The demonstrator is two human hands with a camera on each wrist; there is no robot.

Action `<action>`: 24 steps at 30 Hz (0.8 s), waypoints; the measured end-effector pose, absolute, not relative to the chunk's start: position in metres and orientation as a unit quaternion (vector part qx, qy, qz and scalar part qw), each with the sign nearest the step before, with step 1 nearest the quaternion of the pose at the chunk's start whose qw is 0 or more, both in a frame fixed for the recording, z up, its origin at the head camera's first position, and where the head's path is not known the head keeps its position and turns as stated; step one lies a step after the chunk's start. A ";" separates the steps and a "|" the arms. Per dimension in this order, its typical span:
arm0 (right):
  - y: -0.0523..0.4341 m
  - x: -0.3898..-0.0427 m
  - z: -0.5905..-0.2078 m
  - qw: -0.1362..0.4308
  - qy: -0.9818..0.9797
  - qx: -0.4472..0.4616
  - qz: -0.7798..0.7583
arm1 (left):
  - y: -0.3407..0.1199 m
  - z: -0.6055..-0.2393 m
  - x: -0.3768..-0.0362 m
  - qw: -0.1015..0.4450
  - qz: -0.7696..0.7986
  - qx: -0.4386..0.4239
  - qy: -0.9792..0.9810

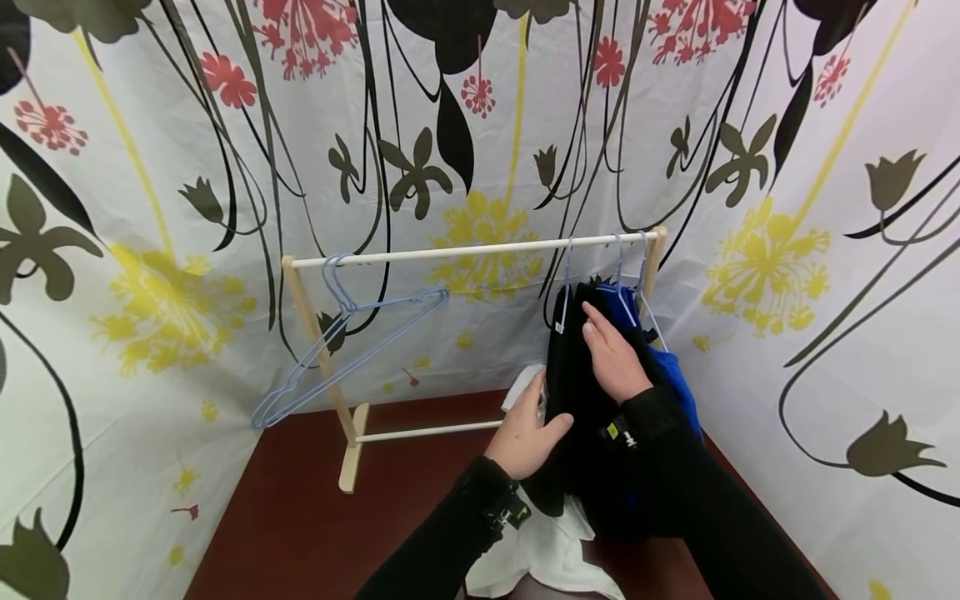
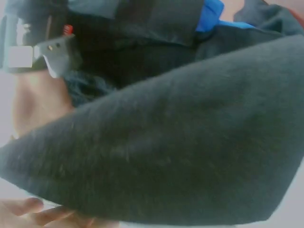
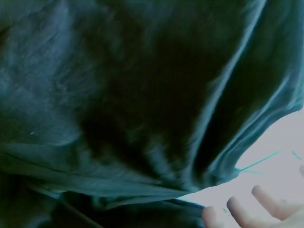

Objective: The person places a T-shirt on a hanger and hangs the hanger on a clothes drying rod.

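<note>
A makeshift clothes-hanging booth, by the look of it: flower-printed curtains (image 1: 810,250) wall it in on three sides, a small wooden garment rack (image 1: 480,247) stands on a dark red worktop (image 1: 300,517), empty blue hangers (image 1: 345,333) dangling.

White floral curtain walls (image 1: 150,208) with red, yellow and dark flowers enclose a dark red-brown floor (image 1: 300,517) under even light.

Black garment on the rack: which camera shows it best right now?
The head view. It shows the black garment hanging from the rail, with the left hand and right hand on it. Both wrist views show only blurred dark cloth filling the frame, with fingertips at the lower edge.
</note>
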State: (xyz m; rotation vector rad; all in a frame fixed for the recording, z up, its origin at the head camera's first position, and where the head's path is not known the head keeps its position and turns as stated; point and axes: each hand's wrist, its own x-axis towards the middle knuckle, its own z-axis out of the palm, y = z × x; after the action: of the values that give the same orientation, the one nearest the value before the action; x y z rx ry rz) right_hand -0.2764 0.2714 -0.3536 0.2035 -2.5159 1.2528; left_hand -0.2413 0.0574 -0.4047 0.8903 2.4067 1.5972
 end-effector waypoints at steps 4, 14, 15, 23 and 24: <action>0.260 -0.269 -0.344 0.211 -0.886 0.100 0.400 | 0.042 -0.407 -0.241 0.045 0.508 0.290 0.810; 0.204 -0.239 -0.324 0.206 -0.884 0.193 0.373 | -0.003 -0.425 -0.237 -0.012 0.449 0.278 0.849; 0.199 -0.236 -0.324 0.200 -0.882 0.201 0.377 | -0.007 -0.427 -0.237 -0.013 0.446 0.271 0.853; 0.164 -0.217 -0.347 0.151 -0.876 0.225 0.398 | -0.038 -0.440 -0.238 -0.035 0.428 0.221 0.876; 0.161 -0.215 -0.351 0.147 -0.877 0.220 0.401 | -0.041 -0.443 -0.238 -0.038 0.426 0.215 0.878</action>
State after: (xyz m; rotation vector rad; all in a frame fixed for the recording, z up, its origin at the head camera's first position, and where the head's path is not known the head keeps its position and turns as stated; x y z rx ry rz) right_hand -0.2148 0.1608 -0.3514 0.6328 -2.5249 1.1543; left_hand -0.2382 -0.0407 -0.4426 0.6929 2.8267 1.3730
